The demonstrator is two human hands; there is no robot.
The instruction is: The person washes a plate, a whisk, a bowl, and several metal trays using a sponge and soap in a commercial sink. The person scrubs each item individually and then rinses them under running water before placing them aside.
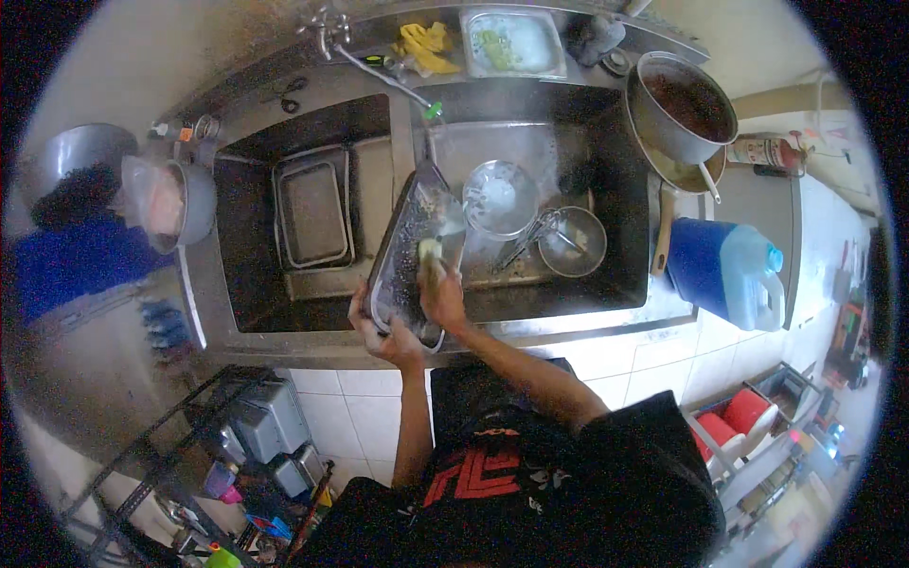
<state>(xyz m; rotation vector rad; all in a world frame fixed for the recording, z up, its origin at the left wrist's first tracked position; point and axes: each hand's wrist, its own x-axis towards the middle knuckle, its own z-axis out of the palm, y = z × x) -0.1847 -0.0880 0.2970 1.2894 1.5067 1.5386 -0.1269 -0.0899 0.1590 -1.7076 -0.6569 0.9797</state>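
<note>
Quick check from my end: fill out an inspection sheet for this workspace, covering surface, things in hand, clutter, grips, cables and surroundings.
Surface: metal two-basin sink, suds in the right basin.
Things in hand: dark-sided tray, tilted, wet inside; pale scrubbing pad.
Clutter: sudsy bowl, second bowl, pot, yellow cloth.
Grips: left grip on the tray's near end; right grip on the pad, inside the tray.
Cables: nothing seen for certain.
Surroundings: blue-liquid jug right; metal rack lower left.

Left basin (244, 251): stacked trays (317, 213). Right basin (627, 246): bowl (499, 197), second bowl (579, 254) right of it and nearer. Held tray (396, 275) over the divider, between basins. Behind basins, left to right: faucet (329, 28), cloth (423, 47), tub (516, 75). Pot (674, 142) right of right basin's back corner; jug (729, 270) in front of pot.
</note>
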